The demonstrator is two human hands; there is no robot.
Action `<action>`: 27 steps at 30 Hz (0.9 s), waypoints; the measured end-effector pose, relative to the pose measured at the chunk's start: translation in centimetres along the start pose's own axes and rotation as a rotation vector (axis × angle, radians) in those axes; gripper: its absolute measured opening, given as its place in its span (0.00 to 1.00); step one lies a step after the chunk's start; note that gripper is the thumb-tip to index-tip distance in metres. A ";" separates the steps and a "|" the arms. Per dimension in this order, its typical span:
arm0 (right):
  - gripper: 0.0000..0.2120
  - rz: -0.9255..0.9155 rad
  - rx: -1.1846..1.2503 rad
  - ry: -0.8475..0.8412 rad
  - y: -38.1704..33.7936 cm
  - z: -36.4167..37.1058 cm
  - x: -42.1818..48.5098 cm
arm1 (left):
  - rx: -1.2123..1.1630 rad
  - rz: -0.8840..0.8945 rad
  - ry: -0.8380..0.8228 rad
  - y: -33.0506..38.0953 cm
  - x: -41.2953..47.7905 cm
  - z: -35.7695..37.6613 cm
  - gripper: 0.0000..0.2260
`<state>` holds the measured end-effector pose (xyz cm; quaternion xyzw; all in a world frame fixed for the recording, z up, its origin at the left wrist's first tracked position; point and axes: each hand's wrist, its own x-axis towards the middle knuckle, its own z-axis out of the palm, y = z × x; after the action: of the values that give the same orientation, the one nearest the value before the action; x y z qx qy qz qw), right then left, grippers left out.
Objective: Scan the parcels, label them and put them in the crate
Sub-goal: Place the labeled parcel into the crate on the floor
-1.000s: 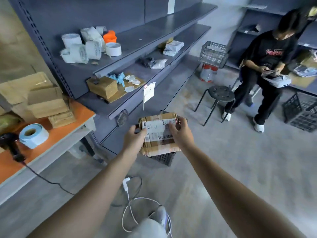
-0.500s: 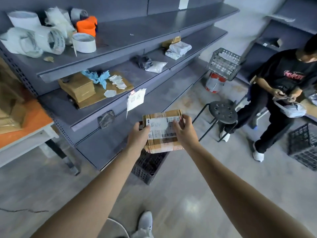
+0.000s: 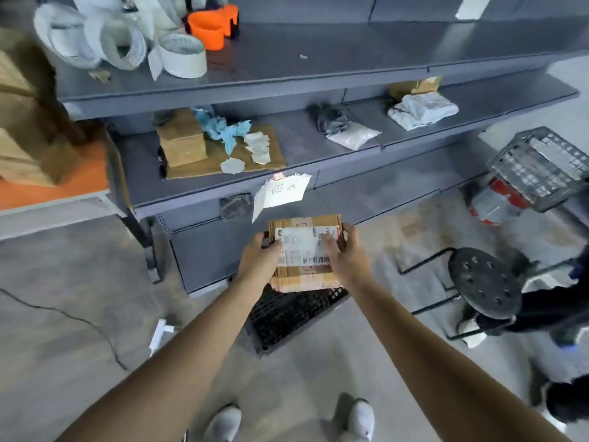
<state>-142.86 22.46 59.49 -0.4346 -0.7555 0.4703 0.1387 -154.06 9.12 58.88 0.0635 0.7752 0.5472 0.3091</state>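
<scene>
A taped brown cardboard parcel (white barcode label on top) sits level above the black crate.

Grey shelf: tape rolls. Floor: black crate, stool.

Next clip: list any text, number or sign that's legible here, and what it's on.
No text is clear enough to quote.
On the parcel, the label: a barcode and printed lines, too blurred to read.
On the paper tag: hand-drawn marks, roughly a box and a triangle, plus a red stamp; unreadable.
On the tape rolls: faint print, too blurred.
On the bucket: red-and-white markings, too blurred.
</scene>
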 end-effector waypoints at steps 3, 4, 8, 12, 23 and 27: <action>0.20 -0.014 0.033 -0.158 2.8 -0.3 3.2 | -0.021 -0.041 0.133 -1.9 0.8 3.1 0.05; 0.20 -0.035 0.018 -0.199 3.7 -0.3 4.2 | -0.038 -0.063 0.181 -2.7 1.1 4.0 0.05; 0.21 -0.117 -0.058 -0.282 8.4 1.0 7.5 | -0.112 -0.145 0.292 -8.0 3.3 7.6 0.02; 0.21 -0.151 -0.132 -0.329 14.7 4.2 10.5 | -0.190 -0.192 0.313 -14.5 6.8 10.5 0.06; 0.23 -0.075 -0.180 -0.444 33.8 19.2 18.1 | -0.015 -0.242 0.317 -34.3 17.3 14.1 0.09; 0.24 -0.060 -0.209 -0.462 40.0 24.9 20.7 | 0.107 -0.252 0.315 -41.1 21.9 14.7 0.13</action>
<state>-149.34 31.28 9.20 -0.3050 -0.8241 0.4722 -0.0695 -153.70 14.47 10.34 -0.1038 0.8437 0.4655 0.2465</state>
